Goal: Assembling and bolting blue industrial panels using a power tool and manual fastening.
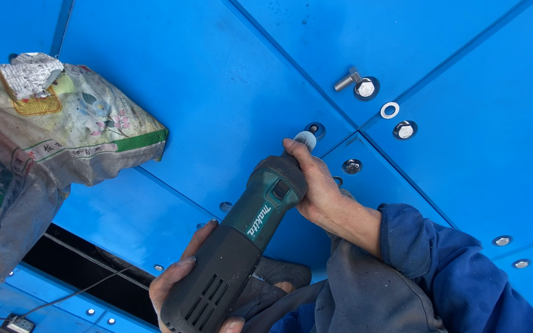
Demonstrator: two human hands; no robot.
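Hands first: my right hand (316,185) comes in from the lower right, blue sleeve (439,259) pushed back off the wrist, forearm angled up-left. Its fingers are clenched round the nose end of the green and black die grinder (242,243), thumb laid along the top towards the tip. My left hand (177,283) sits low at the bottom edge, palm up under the tool's black rear housing, fingers cupped and grasping it from below w/ vent slots showing between thumb and fingertips.

Grinder runs diagonally, rear at bottom centre, nose up-right. Its small grey grinding bit (306,139) sticks out just past the right fingertips and sits at the edge of a round bolt hole (316,129) in the blue panel (217,80); can't tell whether bit and panel are touching. So tool lies fully between both hands, rear in left, neck in right.

Around it: loose bolt (347,80) lying on the panel up-right, just beside a seated bolt head (366,88); white washer (390,110) near another seated bolt (404,130). Printed woven sack (38,148) slumped at left, well apart from the hands. Thin cable (63,296) runs off the lower left corner.
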